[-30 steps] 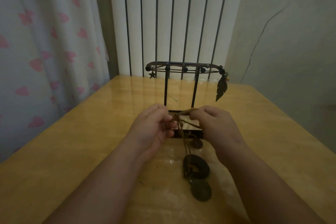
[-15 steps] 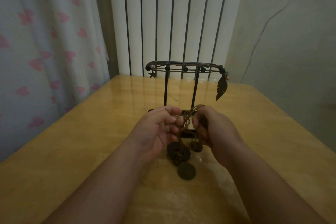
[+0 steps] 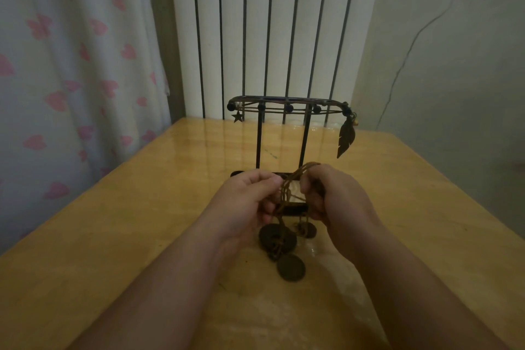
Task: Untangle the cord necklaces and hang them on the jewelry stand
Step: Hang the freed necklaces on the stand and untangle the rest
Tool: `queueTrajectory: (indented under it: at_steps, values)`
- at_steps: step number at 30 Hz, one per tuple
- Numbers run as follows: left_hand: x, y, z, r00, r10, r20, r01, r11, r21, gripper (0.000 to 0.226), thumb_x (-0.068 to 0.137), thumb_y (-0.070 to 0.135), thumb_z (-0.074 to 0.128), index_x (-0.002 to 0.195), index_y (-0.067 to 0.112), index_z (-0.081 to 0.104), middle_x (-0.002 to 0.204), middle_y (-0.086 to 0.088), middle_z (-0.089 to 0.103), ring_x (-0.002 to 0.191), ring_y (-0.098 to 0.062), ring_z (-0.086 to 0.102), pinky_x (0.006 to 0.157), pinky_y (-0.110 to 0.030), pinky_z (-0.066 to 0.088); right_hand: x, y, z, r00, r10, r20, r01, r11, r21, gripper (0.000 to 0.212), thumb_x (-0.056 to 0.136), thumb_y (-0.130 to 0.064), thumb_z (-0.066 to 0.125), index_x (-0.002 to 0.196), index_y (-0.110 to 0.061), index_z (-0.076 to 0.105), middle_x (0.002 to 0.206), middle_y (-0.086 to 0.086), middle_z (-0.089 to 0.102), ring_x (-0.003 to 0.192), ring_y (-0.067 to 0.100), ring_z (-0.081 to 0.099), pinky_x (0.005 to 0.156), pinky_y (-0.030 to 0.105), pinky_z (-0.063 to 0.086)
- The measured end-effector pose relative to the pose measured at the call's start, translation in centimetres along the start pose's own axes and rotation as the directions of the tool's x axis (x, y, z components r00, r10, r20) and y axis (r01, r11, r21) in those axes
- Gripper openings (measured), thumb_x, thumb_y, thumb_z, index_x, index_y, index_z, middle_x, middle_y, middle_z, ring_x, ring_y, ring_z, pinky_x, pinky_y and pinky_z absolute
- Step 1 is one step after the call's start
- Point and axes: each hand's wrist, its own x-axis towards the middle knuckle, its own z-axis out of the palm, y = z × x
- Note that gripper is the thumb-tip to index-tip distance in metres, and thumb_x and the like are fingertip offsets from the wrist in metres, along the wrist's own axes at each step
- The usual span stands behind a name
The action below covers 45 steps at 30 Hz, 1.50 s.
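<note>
Tangled brown cord necklaces (image 3: 287, 193) are dangling just in front of the black wire jewelry stand (image 3: 287, 106)

The cords are bunching in a twisted knot between the left hand (image 3: 247, 199) and the right hand (image 3: 332, 196), both pinching them; one loop is arching over the right fingers; three dark round pendants (image 3: 277, 237) are hanging below the knot; the stand is sitting upright behind, its top bar carrying a feather pendant (image 3: 346, 139) at its right end and a star charm (image 3: 237, 116) at its left.
</note>
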Motion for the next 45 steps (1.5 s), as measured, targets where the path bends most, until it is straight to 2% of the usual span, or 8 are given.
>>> queueTrajectory:
  at_steps: [5, 10, 15, 23, 26, 29, 38, 45]
  values:
    - [0.4, 0.0, 0.1, 0.988, -0.083, -0.127, 0.065, 0.988, -0.137, 0.013, 0.093, 0.007, 0.058, 0.100, 0.011, 0.068, 0.077, -0.003, 0.067, 0.061, -0.010, 0.058, 0.051, -0.023, 0.047, 0.6, 0.4, -0.6, 0.995, -0.016, -0.098, 0.038, 0.974, 0.221, 0.023, 0.095, -0.010, 0.041, 0.093, -0.017, 0.063, 0.059, -0.002, 0.058, 0.053, 0.011, 0.047, 0.054, 0.028, 0.039]
    - [0.4, 0.1, -0.3, 0.976, -0.044, -0.214, 0.048, 0.999, 0.014, 0.022, 0.087, 0.006, 0.060, 0.097, 0.023, 0.072, 0.097, -0.004, 0.072, 0.089, -0.019, 0.066, 0.069, -0.032, 0.047, 0.6, 0.6, -0.7, 0.980, -0.051, -0.193, 0.101, 0.960, 0.261, 0.047, 0.083, 0.002, 0.041, 0.050, -0.024, 0.063, 0.070, -0.001, 0.061, 0.080, 0.024, 0.056, 0.073, 0.036, 0.045]
    - [0.3, 0.7, 0.0, 0.983, -0.077, -0.166, 0.014, 0.937, -0.348, 0.029, 0.089, -0.007, 0.046, 0.105, 0.011, 0.064, 0.088, -0.011, 0.068, 0.083, -0.023, 0.068, 0.076, -0.038, 0.051, -0.1, 0.1, -1.0, 0.997, 0.074, 0.003, -0.045, 0.576, 0.816, 0.018, 0.083, -0.002, 0.035, 0.073, -0.011, 0.047, 0.057, 0.002, 0.035, 0.055, 0.018, 0.040, 0.074, 0.041, 0.050]
    - [0.1, 0.9, 0.4, 0.987, -0.019, -0.158, -0.036, 0.941, -0.336, 0.031, 0.091, -0.007, 0.041, 0.106, 0.012, 0.061, 0.081, -0.008, 0.055, 0.071, -0.021, 0.055, 0.056, -0.030, 0.048, 0.2, 0.2, -1.3, 0.992, 0.031, 0.125, -0.104, 0.771, 0.629, 0.019, 0.075, 0.000, 0.043, 0.089, -0.009, 0.053, 0.064, 0.000, 0.042, 0.044, 0.009, 0.027, 0.038, 0.020, 0.025]
    - [-0.1, 0.8, 0.2, 0.991, 0.011, -0.134, -0.044, 0.969, -0.244, 0.027, 0.092, -0.006, 0.045, 0.105, 0.012, 0.061, 0.083, -0.011, 0.058, 0.065, -0.019, 0.056, 0.049, -0.026, 0.048, 0.1, 0.4, -1.4, 0.978, -0.078, 0.191, 0.050, 0.988, 0.145, 0.008, 0.083, -0.011, 0.063, 0.091, -0.012, 0.064, 0.072, 0.005, 0.059, 0.047, 0.012, 0.052, 0.040, 0.018, 0.038]
    - [-0.2, 0.6, 0.1, 0.992, 0.017, -0.122, -0.029, 0.995, -0.096, 0.023, 0.092, 0.000, 0.051, 0.099, 0.016, 0.065, 0.082, -0.008, 0.060, 0.063, -0.015, 0.052, 0.049, -0.024, 0.042, -0.4, 0.3, -1.0, 0.964, -0.138, 0.227, 0.194, 0.949, -0.248, 0.014, 0.087, -0.036, 0.066, 0.084, -0.023, 0.071, 0.076, -0.001, 0.069, 0.063, 0.005, 0.063, 0.049, 0.010, 0.044]
    - [0.3, 0.5, -0.2, 0.963, -0.081, -0.257, 0.091, 0.995, 0.028, 0.018, 0.093, 0.011, 0.050, 0.100, 0.018, 0.065, 0.066, 0.002, 0.053, 0.048, -0.009, 0.039, 0.042, -0.024, 0.028, -0.1, -0.9, -1.5, 0.996, 0.077, 0.054, -0.094, 0.857, 0.507, 0.021, 0.101, -0.024, 0.044, 0.090, -0.010, 0.057, 0.070, 0.003, 0.057, 0.063, 0.015, 0.055, 0.061, 0.031, 0.047]
    - [0.3, 0.6, -0.2, 0.974, -0.051, -0.220, 0.074, 0.993, 0.095, 0.016, 0.095, 0.015, 0.049, 0.094, 0.021, 0.064, 0.058, 0.006, 0.050, 0.047, -0.009, 0.039, 0.041, -0.024, 0.028, -0.1, -0.6, -1.5, 0.995, 0.092, 0.028, -0.096, 0.947, 0.308, 0.011, 0.090, -0.002, 0.046, 0.087, -0.009, 0.053, 0.074, 0.007, 0.061, 0.056, 0.015, 0.053, 0.050, 0.028, 0.041]
